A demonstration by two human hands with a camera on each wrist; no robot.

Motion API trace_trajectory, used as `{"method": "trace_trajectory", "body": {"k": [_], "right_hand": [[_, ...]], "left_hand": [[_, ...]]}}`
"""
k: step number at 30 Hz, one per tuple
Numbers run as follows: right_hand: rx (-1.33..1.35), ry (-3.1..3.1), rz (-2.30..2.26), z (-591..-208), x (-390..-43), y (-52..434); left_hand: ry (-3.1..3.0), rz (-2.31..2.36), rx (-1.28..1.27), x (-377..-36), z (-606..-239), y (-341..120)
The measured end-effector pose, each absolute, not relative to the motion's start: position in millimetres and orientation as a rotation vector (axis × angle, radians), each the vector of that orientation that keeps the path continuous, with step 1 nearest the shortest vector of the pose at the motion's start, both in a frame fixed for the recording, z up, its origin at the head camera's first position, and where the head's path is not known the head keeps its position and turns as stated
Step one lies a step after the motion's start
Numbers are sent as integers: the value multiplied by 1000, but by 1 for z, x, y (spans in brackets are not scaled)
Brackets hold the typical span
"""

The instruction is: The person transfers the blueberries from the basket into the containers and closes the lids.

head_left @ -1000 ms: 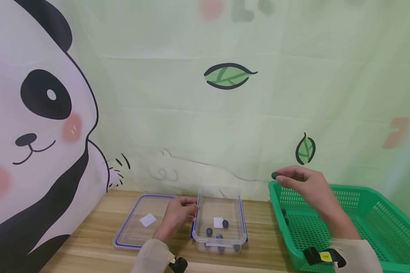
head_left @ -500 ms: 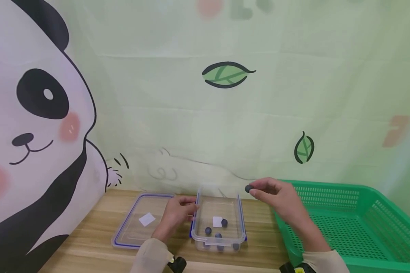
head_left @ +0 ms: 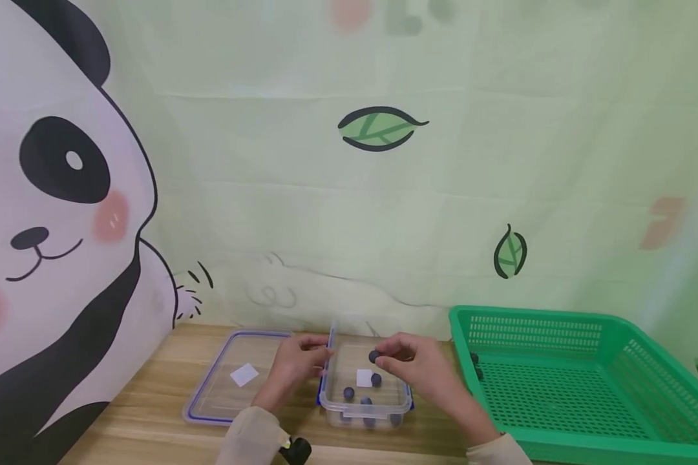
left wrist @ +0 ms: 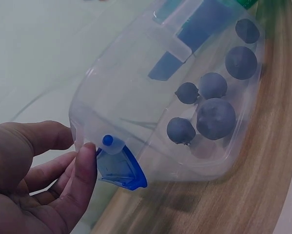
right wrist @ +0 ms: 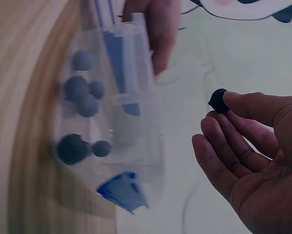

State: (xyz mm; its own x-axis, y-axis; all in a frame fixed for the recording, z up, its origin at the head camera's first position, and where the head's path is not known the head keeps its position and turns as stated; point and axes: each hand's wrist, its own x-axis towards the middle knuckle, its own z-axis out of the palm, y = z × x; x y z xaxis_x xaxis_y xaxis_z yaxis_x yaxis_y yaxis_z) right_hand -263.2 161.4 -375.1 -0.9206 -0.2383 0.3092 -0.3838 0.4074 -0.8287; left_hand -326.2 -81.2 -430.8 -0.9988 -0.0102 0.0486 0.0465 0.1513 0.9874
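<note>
Right hand has carried a berry from basket to box.

From above the green perforated plastic basket (head_left: 558, 394) a second ago, the right hand (head_left: 427, 368) now hovers over the clear rectangular plastic container (head_left: 365, 387), thumb and forefinger pinching a small, round, dark matte blueberry (head_left: 374, 356). The left hand (head_left: 293, 365) lightly grips the container's wall; five or six similar berries lie inside.

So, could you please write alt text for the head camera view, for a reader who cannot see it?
A person's right hand pinches a dark blueberry above a clear plastic container holding several more, while the left hand grips the container's left edge. Its lid lies to the left on a wooden table, a green basket to the right.
</note>
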Motion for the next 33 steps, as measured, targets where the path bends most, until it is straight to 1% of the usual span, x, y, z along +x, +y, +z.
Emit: {"method": "trace_trajectory", "body": {"k": [8,15,23,33], "right_hand": [[668,-2552,1491,-400,-269,145],[754,-2603,1444,-410,-270,139],[720,-2667,1378,-415,-270,135],[696,-2661,1396,-412,-270,138]], "left_hand": [[-2357,-2004,-30,-326,-432,-82],[-2354,-2017,-46,-326,-431,-82],[-2342,-2013,-76,-326,-431,-82],[-2340,-2032,-61,-326,-430,-82]]}}
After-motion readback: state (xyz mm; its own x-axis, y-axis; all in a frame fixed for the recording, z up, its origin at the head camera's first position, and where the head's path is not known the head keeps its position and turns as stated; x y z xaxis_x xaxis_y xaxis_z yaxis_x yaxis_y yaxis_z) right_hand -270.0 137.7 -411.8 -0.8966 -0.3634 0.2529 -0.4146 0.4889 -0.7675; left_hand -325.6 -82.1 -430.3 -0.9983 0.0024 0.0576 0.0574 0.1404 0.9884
